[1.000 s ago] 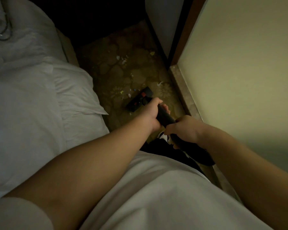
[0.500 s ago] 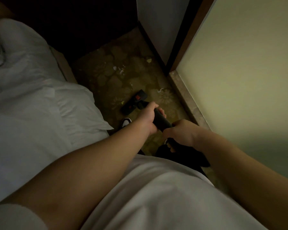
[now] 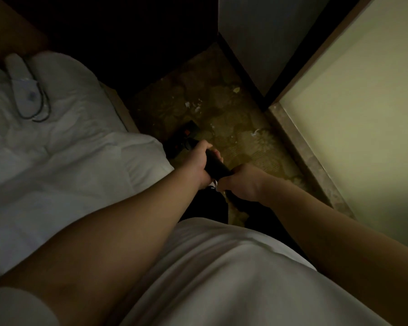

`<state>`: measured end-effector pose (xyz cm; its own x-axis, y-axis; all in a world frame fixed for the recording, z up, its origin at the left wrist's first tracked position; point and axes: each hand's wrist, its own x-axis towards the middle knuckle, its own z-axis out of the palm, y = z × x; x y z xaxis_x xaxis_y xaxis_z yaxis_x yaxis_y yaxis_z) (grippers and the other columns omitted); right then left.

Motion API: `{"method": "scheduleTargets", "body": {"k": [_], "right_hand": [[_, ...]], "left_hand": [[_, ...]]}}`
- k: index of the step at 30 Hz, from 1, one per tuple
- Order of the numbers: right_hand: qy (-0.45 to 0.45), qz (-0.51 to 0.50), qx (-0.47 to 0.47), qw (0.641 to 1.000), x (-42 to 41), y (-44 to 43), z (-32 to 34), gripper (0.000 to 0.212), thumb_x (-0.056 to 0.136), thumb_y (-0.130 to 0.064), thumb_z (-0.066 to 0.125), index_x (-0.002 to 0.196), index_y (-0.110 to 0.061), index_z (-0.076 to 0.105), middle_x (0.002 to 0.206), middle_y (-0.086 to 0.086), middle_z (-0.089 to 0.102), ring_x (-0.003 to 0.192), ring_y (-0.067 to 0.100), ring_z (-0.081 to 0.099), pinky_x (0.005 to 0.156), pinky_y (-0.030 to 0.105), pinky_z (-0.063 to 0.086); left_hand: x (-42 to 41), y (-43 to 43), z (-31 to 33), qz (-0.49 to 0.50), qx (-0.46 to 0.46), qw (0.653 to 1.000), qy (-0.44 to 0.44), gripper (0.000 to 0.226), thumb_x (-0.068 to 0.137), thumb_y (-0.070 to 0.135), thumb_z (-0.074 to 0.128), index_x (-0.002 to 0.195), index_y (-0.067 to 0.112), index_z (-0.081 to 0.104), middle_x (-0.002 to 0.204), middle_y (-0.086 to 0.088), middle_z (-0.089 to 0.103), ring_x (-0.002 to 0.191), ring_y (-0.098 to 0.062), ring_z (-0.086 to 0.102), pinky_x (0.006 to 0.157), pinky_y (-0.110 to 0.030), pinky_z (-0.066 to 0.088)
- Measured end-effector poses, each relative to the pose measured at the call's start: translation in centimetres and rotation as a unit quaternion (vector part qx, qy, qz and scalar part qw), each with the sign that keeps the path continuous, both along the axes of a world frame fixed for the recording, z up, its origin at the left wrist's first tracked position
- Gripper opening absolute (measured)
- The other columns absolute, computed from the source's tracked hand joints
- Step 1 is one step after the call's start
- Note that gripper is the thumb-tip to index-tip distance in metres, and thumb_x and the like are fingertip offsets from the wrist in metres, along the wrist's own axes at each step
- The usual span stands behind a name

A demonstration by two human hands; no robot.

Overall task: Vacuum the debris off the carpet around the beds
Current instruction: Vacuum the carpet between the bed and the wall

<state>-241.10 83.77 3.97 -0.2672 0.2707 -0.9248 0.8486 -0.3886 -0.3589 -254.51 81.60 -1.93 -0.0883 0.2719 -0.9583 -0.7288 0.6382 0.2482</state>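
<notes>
We are gripping the stiff vacuum tube (image 3: 216,165), left hand (image 3: 201,161) curled round it low, right hand (image 3: 242,184) curled round it just behind. Its head (image 3: 185,137) is sitting on the carpet (image 3: 245,147) beside the bed (image 3: 80,161), scraps (image 3: 191,105) lying ahead. Probably light; mid-tube hold is steering fine.

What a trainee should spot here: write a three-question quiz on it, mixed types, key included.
1. True or false: the left hand and the right hand both hold the vacuum wand.
2. The vacuum head sits nearest: A) the bed; B) the baseboard; C) the far wall.
3. Fill in: pale debris lies on the ___.
Key: 1 true; 2 A; 3 carpet.
</notes>
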Motion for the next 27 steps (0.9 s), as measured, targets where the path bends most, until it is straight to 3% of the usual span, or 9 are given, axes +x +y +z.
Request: {"method": "scheduleTargets", "body": {"k": [3, 12, 15, 17, 19, 22, 27], "right_hand": [[0.004, -0.011, -0.01, 1.0, -0.2, 0.1, 0.2, 0.019, 0.092, -0.026, 0.071, 0.084, -0.008, 0.073, 0.059, -0.003, 0.07, 0.044, 0.005, 0.064, 0.039, 0.014, 0.043], [-0.03, -0.047, 0.014, 0.998, 6.8, -0.6, 0.5, 0.023, 0.094, -0.028, 0.07, 0.082, -0.01, 0.067, 0.066, 0.002, 0.062, 0.035, 0.002, 0.056, 0.034, 0.013, 0.035], [-0.055, -0.033, 0.041, 0.997, 10.5, -0.9, 0.8, 0.025, 0.089, -0.04, 0.072, 0.085, -0.015, 0.07, 0.076, 0.002, 0.067, 0.063, 0.013, 0.065, 0.052, 0.024, 0.048], [-0.057, -0.059, 0.031, 0.996, 13.4, -1.2, 1.0, 0.029, 0.085, -0.042, 0.074, 0.09, -0.013, 0.072, 0.087, 0.007, 0.074, 0.079, 0.023, 0.073, 0.073, 0.037, 0.062], [-0.055, -0.083, 0.024, 0.995, 16.5, -1.7, 1.2, 0.034, 0.081, -0.041, 0.074, 0.094, -0.01, 0.073, 0.095, 0.013, 0.078, 0.088, 0.031, 0.077, 0.088, 0.049, 0.063], [-0.056, -0.103, 0.018, 0.993, 21.4, -2.5, 1.5, 0.034, 0.082, -0.038, 0.073, 0.095, -0.008, 0.074, 0.09, 0.013, 0.08, 0.082, 0.031, 0.079, 0.085, 0.05, 0.064], [-0.059, -0.162, 0.001, 0.985, 28.2, -3.7, 1.7, 0.026, 0.088, -0.026, 0.073, 0.096, -0.002, 0.075, 0.076, 0.01, 0.079, 0.061, 0.023, 0.076, 0.06, 0.031, 0.063]], "left_hand": [[-0.3, 0.2, -0.2, -0.002, -0.006, 1.0, -0.006, 0.023, 0.097, 0.018, 0.053, 0.077, 0.01, 0.048, 0.066, -0.004, 0.05, 0.062, -0.018, 0.052, 0.065, -0.033, 0.048], [6.9, 1.5, -0.7, -0.066, -0.011, 0.998, -0.021, 0.026, 0.097, 0.02, 0.054, 0.075, 0.01, 0.048, 0.066, -0.003, 0.049, 0.062, -0.019, 0.05, 0.069, -0.034, 0.049], [10.8, 1.8, -0.8, -0.072, -0.016, 0.997, -0.036, 0.021, 0.096, 0.02, 0.057, 0.079, 0.01, 0.048, 0.059, -0.001, 0.051, 0.057, -0.016, 0.051, 0.067, -0.034, 0.05], [13.8, 1.8, -0.8, -0.079, -0.017, 0.995, -0.051, 0.016, 0.094, 0.019, 0.059, 0.084, 0.01, 0.05, 0.058, 0.0, 0.052, 0.054, -0.015, 0.052, 0.064, -0.034, 0.051], [17.0, 1.8, -0.9, -0.088, -0.015, 0.994, -0.067, 0.012, 0.093, 0.019, 0.059, 0.088, 0.01, 0.052, 0.059, 0.0, 0.052, 0.053, -0.014, 0.052, 0.063, -0.033, 0.051], [21.8, 1.5, -0.9, -0.091, -0.013, 0.992, -0.088, 0.011, 0.092, 0.017, 0.06, 0.089, 0.01, 0.051, 0.06, 0.0, 0.053, 0.049, -0.014, 0.053, 0.058, -0.03, 0.05], [28.7, 0.9, -0.2, -0.083, -0.017, 0.989, -0.119, 0.01, 0.093, 0.014, 0.06, 0.09, 0.009, 0.051, 0.065, -0.002, 0.052, 0.052, -0.012, 0.053, 0.061, -0.032, 0.051]]}}
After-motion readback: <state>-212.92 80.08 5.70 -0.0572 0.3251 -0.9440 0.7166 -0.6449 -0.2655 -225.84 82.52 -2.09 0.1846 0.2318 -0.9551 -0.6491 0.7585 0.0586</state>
